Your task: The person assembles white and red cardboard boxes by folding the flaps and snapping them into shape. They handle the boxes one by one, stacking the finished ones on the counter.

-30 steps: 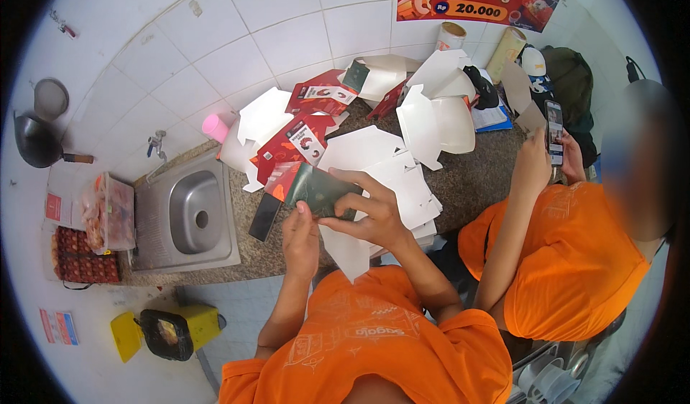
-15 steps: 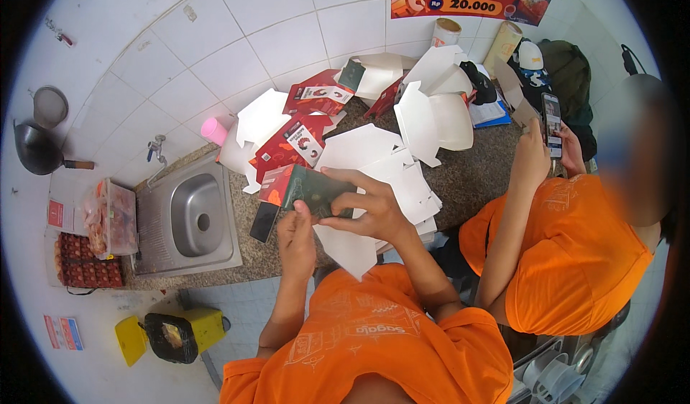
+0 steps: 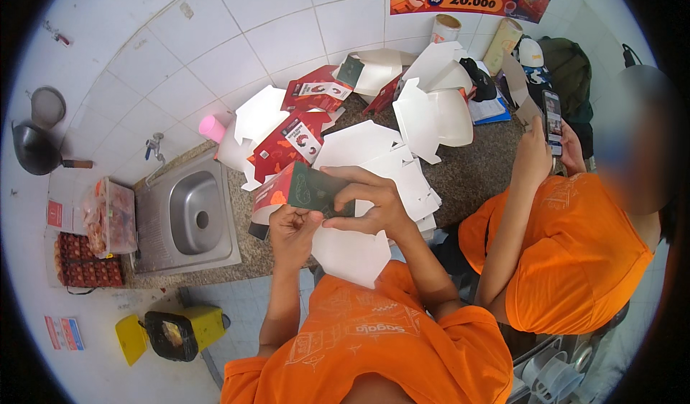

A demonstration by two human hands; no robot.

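Observation:
Both hands hold a partly folded takeaway carton [image 3: 315, 190], green and red outside and white inside, above the counter's front edge. My left hand [image 3: 293, 235] pinches its lower edge, thumb against the green panel's lower corner. On the other end, my right hand [image 3: 372, 199] has its fingers curled over the green panel. A white flap [image 3: 351, 255] hangs below toward my shirt. Behind the carton lies a stack of flat white cartons [image 3: 363, 143]. Left of that stack rests a red carton [image 3: 291, 145]. A dark flat object [image 3: 259, 231] shows only partly beneath the held carton.
Open white cartons [image 3: 453, 113] and another red carton [image 3: 316, 91] stand toward the wall. A steel sink [image 3: 233, 249] and a pink cup [image 3: 213, 129] are at left. On the right, a co-worker [image 3: 568, 253] holds a phone [image 3: 552, 120]. A yellow bin [image 3: 208, 325] stands below.
The held carton has turned, showing more of its red side and white inside. My left hand has shifted slightly left and down, and the white flap has spread wider.

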